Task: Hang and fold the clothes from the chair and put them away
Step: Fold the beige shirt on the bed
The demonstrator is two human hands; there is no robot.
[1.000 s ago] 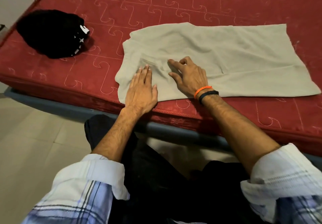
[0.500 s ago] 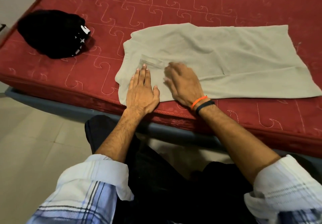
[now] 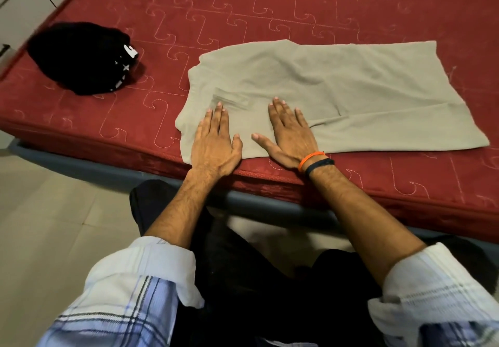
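Red quilted mattress, beige garment flat near its front edge, black bundle at left

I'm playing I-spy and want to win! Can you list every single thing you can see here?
beige garment: one, beige, spread flat on the mattress, near its front edge
black folded clothing: one bundle, black with white marks, on the mattress, far left
mattress: one, red, quilted
bed frame: one, grey-blue, under the mattress
floor: pale tiles
wristbands: two, orange and dark, right wrist
sleeves: two, white plaid, rolled up
hands: left hand and right hand, flat on the garment
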